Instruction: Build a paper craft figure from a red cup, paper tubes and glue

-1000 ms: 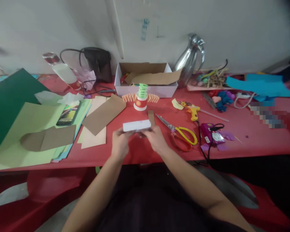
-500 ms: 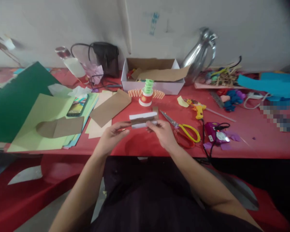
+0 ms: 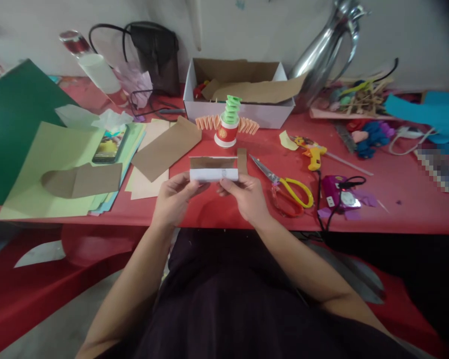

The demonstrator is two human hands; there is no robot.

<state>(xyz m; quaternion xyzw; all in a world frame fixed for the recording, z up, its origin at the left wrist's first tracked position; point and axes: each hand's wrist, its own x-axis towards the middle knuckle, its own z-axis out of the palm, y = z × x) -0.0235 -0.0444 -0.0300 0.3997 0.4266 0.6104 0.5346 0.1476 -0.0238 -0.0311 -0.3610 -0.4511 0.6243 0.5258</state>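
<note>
A folded piece of thin cardboard (image 3: 214, 174), white outside and brown inside, is held up level over the table's front part. My left hand (image 3: 174, 199) pinches its left end between thumb and fingers. At the lower right edge, my right hand (image 3: 246, 197) grips it with the thumb on the white face. Just beyond stands a red and white paper cup (image 3: 226, 134) with a green folded-paper spring (image 3: 232, 108) on top and orange folded-paper strips at both sides. A small brown cardboard strip (image 3: 242, 161) lies behind my right hand. To the right are scissors (image 3: 284, 184) with yellow and red handles.
A white box (image 3: 239, 110) with brown card stands at the back, beside a metal jug (image 3: 322, 55). A yellow glue gun (image 3: 314, 155) and purple device (image 3: 340, 194) lie right. Coloured paper (image 3: 26, 184), a phone (image 3: 110, 144) and brown card (image 3: 168, 149) lie left.
The folded cardboard has turned, so its white front flap now faces me. My left hand has closed on its left end. The view has shifted closer and downward.
</note>
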